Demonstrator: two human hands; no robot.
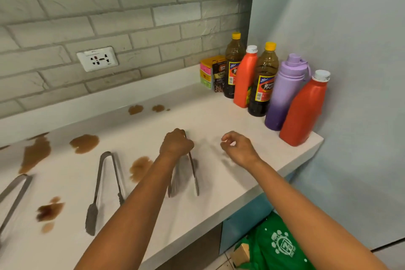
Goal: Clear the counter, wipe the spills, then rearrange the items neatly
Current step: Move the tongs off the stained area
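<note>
While the left hand (176, 144) grips the hinge end of blurred tongs (194, 173) whose tips point toward the desk's (219, 116) front edge, the right hand (237, 146) hovers beside it, fingers loosely curled, holding nothing. Bottles (282, 92) crowd the right end by the wall. Brown spills (84, 143) and second tongs (103, 188) lie left; bare desk lies between hands and bottles.

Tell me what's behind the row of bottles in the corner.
Behind the bottles stand a stack of coloured sponges and a dark sachet, against the brick wall. The bottles hide anything further right.
</note>
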